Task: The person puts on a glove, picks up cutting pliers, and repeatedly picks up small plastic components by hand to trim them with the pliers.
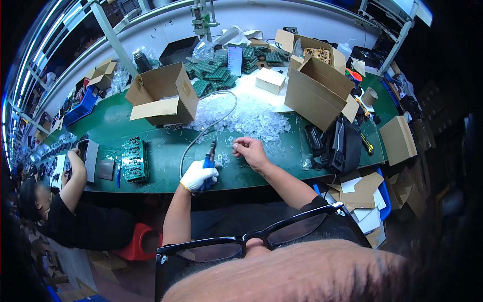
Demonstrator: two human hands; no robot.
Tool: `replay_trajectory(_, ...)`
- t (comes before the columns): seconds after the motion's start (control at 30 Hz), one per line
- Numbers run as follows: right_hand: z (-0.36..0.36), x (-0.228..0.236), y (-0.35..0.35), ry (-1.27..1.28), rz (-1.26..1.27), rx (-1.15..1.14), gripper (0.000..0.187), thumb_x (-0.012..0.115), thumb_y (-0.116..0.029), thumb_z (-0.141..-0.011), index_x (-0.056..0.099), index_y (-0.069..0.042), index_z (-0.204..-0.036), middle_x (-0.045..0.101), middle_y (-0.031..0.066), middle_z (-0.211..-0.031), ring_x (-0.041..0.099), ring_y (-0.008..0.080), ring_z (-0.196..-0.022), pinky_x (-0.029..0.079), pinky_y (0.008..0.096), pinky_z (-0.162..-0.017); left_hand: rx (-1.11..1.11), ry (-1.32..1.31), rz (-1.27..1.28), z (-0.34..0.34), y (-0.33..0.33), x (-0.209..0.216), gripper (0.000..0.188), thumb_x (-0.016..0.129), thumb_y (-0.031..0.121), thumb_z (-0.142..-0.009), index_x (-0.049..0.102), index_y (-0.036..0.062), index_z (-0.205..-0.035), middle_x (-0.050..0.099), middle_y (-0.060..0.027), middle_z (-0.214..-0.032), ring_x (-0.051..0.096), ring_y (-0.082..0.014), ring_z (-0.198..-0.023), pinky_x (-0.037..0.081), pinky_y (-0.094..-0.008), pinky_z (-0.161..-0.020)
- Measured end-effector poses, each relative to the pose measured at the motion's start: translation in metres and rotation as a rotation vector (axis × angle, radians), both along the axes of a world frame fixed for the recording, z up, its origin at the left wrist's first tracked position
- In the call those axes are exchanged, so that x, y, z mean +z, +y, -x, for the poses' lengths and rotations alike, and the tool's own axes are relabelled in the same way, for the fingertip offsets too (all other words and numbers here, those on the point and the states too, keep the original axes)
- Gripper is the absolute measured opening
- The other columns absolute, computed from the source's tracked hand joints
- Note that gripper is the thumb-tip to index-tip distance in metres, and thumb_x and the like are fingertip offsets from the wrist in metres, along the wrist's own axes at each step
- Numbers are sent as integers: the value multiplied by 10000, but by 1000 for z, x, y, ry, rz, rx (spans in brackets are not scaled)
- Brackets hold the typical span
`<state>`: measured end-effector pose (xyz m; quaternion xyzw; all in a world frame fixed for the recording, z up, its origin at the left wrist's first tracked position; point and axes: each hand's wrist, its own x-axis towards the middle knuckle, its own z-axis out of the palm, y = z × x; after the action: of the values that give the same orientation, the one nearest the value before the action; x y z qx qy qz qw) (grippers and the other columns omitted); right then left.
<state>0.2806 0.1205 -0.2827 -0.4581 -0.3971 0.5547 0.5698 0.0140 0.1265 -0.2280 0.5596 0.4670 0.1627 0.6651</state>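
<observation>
A person sits at the near edge of a green worktop (151,128), both forearms reaching in from below.

Risks, as a judgement: the tool's tip sits close to the bare right fingers, so a slip could nick them. The clear piece is tiny and could drop into the heap of similar pieces and be lost. The grey hose could snag on the box as the tool moves.

The left hand (197,174), in a white glove, has its grip closed around a blue-handled pneumatic hand tool (208,162), held upright with its tip pointing away from the near edge. A grey hose (201,133) loops from the tool toward the far edge. The right hand (249,151), bare, has its fingertips pinched together on a small clear plastic piece (234,146), just beside the tool's tip.

Beyond the hands lies a heap of clear plastic pieces (246,121). An open brown cardboard box (163,95) stands to the left of the heap, a larger open cardboard box (317,90) to its right.
</observation>
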Motion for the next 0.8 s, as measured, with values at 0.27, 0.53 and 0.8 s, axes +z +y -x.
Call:
replay_trajectory(0.27, 10, 11, -11, -948, -164, 177, 235, 775, -226, -932, 822, -37, -1063, 763, 225, -1026, 738, 414, -972, 581, 497, -877, 77, -584, 184, 34, 12, -35, 535, 733, 163, -975, 613, -123, -1411, 760, -156, -1059, 775, -272, -914, 651, -425, -882)
replay_trajectory(0.53, 1, 3, 38, -1098, -411, -111, 199, 657, -100, -966, 775, -52, -1118, 714, 209, -1092, 714, 459, -975, 586, 550, -868, 47, -545, 157, 30, 14, -35, 533, 726, 156, -983, 612, -127, -1420, 768, -162, -1065, 782, -272, -927, 652, -420, -887)
replay_trajectory(0.8, -2, -2, 59, -1408, -281, 120, 175, 692, -74, -949, 758, -47, -1108, 699, 171, -1123, 712, 437, -1038, 591, 534, -879, 75, -467, 151, 27, 11, -29, 495, 701, 134, -987, 634, -108, -1413, 772, -133, -1040, 778, -237, -899, 651, -382, -861)
